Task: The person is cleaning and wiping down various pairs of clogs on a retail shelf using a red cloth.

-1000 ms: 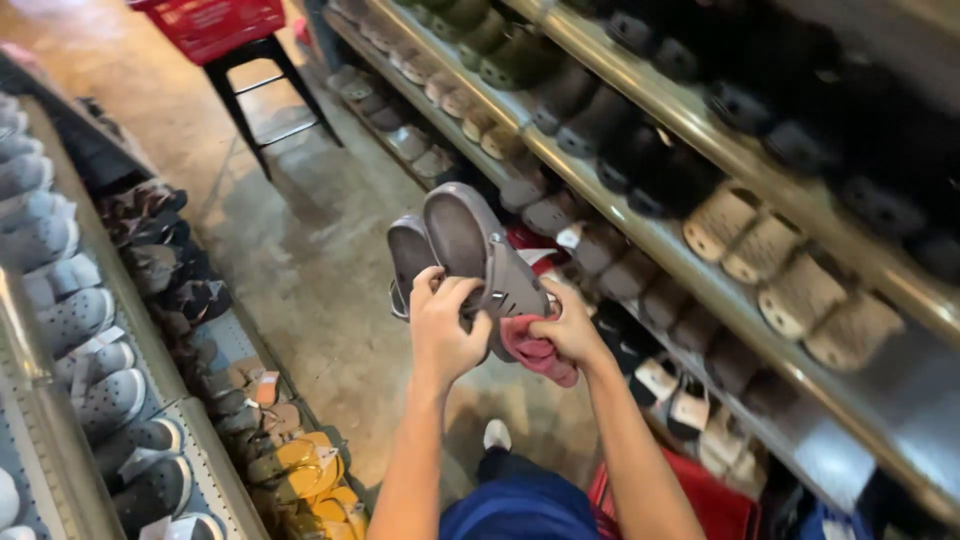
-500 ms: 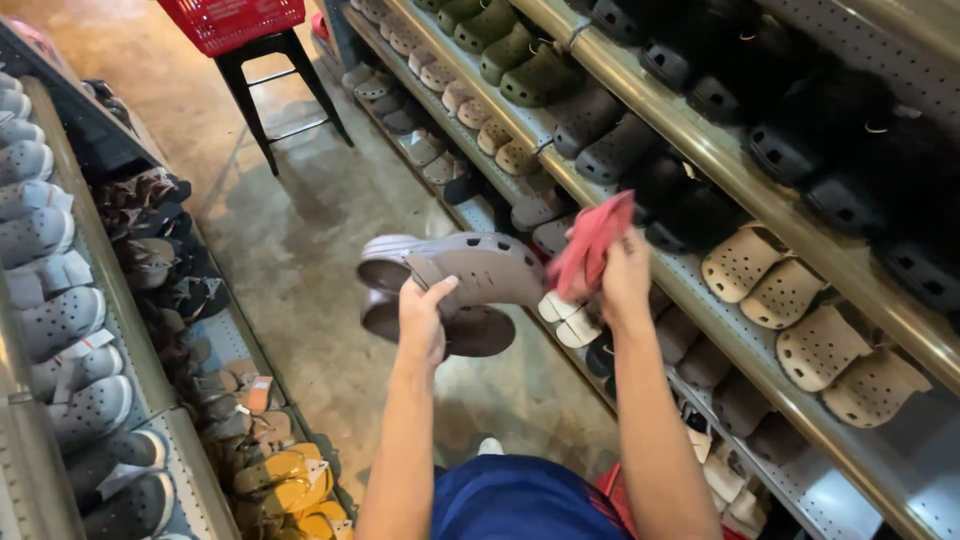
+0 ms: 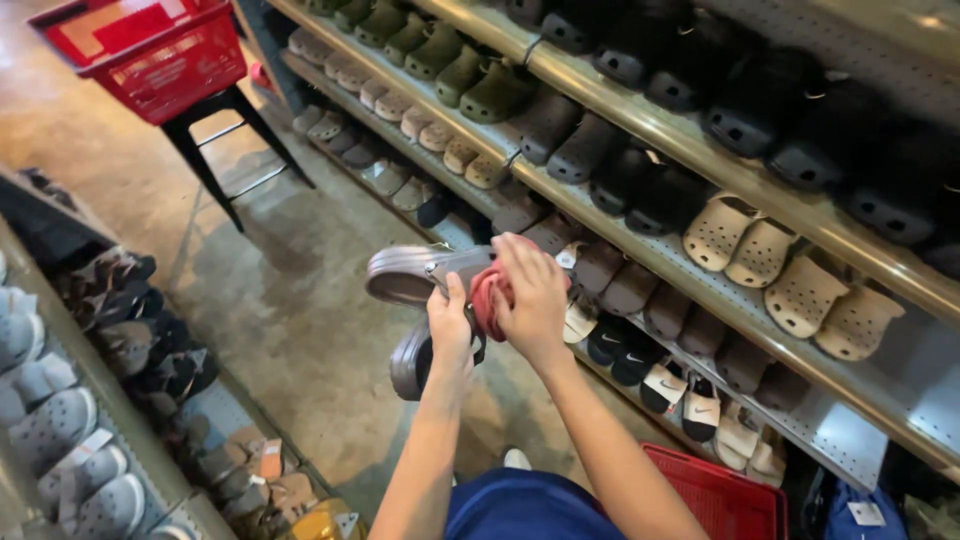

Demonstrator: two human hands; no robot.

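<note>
My left hand (image 3: 450,330) grips a pair of grey clog shoes (image 3: 410,278), one lying above the other, held out over the aisle floor. Pressed against the heel end of the upper clog is a bunched red cloth (image 3: 487,298), which my right hand (image 3: 533,293) holds. Both hands meet at the middle of the view, just in front of the lower shoe shelves on the right.
Metal shelves (image 3: 690,135) on the right carry rows of green, black, grey and beige clogs. A red basket (image 3: 150,55) sits on a black stool at the top left. More shoes line the left rack (image 3: 120,330). Another red basket (image 3: 715,495) is by my legs.
The right hand came down from beside the shelf and now presses the red cloth on the upper clog. The clogs stay in my left hand, held about level.
</note>
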